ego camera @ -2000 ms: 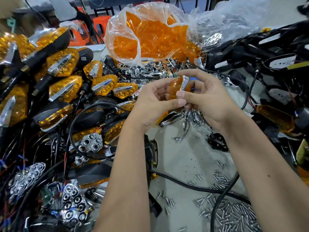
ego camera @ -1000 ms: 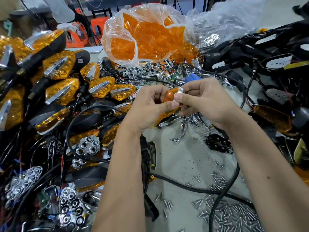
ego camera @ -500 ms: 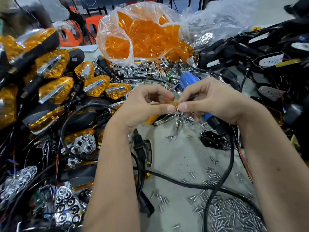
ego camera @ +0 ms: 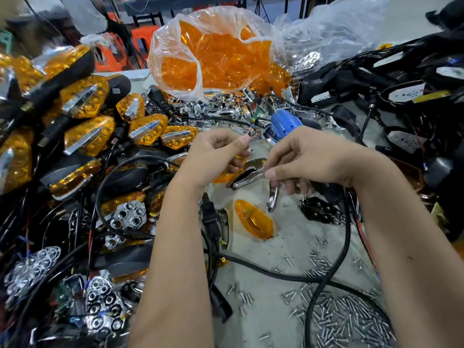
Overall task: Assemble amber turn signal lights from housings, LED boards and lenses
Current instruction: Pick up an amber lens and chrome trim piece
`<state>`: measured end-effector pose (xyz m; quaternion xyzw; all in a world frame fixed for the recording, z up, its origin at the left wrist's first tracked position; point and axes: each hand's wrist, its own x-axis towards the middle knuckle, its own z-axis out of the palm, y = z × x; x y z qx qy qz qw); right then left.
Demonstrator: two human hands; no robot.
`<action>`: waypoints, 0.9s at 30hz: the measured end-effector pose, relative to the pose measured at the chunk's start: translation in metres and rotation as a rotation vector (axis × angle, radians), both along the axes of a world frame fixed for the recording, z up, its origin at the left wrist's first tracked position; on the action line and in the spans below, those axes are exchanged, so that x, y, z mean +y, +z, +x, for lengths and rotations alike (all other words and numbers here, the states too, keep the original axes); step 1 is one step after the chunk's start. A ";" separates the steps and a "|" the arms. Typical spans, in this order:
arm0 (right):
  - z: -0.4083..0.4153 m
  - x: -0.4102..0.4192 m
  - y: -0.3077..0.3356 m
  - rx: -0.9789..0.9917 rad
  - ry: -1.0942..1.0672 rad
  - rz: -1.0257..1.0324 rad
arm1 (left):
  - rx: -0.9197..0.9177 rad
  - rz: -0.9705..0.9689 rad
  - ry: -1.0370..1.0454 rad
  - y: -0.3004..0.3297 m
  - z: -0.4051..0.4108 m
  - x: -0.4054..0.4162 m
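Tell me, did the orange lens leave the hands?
Yes. The amber lens now lies on the table, near the black cable, below both hands.

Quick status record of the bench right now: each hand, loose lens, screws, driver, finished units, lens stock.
left hand: raised, fingers pinch a small chrome trim piece
right hand: fingers curled, pinching a chrome piece that hangs below
loose amber lens: lies on the table between the forearms, touched by neither hand
screws: scattered pile, near right
blue screwdriver: lies beyond the hands
finished lights: heaped at left
bag of amber lenses: far centre
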<state>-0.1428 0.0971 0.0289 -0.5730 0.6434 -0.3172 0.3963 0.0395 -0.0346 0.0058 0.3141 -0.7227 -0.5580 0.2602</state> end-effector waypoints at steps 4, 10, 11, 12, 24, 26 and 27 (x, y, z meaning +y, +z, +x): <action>0.016 -0.007 -0.002 0.112 0.086 0.093 | 0.011 0.004 0.031 0.007 0.004 -0.001; 0.054 -0.022 -0.002 0.256 0.215 0.145 | 0.136 0.038 0.090 0.019 0.020 -0.012; 0.059 -0.023 -0.003 0.310 0.214 0.158 | 0.156 0.051 0.097 0.019 0.021 -0.012; 0.061 -0.024 -0.004 0.370 0.199 0.164 | 0.162 0.060 0.096 0.019 0.021 -0.012; -0.013 0.017 0.031 0.444 -0.347 0.080 | 0.114 -0.093 0.063 0.029 -0.062 0.042; -0.038 0.023 0.029 0.497 -0.548 0.044 | 0.071 -0.137 0.053 0.030 -0.088 0.051; -0.051 0.025 0.029 0.559 -0.641 0.018 | 0.046 -0.177 0.033 0.032 -0.104 0.055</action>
